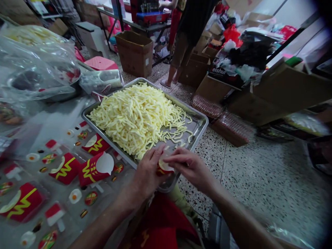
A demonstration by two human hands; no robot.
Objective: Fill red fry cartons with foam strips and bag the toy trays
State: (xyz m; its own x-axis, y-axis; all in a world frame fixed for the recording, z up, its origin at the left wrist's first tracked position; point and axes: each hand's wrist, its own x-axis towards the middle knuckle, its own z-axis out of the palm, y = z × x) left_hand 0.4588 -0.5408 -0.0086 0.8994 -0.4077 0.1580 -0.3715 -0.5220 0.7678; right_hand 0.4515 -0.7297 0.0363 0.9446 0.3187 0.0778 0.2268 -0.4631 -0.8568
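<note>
A small red carton with a pale inside (166,167) is held by the left hand (149,171) over the near corner of a metal tray (198,125). The left grip is closed around the carton, with the thumb uppermost; the remaining fingers are partly hidden. The right hand (190,167) is placed at the carton's right side, its fingers bent and drawn close together at the opening. Whether anything is pinched between them cannot be told.

The tray is heaped with pale yellow strips (132,116), the pile being concentrated at left; loose strips are scattered toward the right. On the table at left, red cartons with yellow zigzag marks (94,169) are noted among small food-shaped pieces (75,196). At the far side, a person in a dark top (194,24) is seen standing beyond the tray.
</note>
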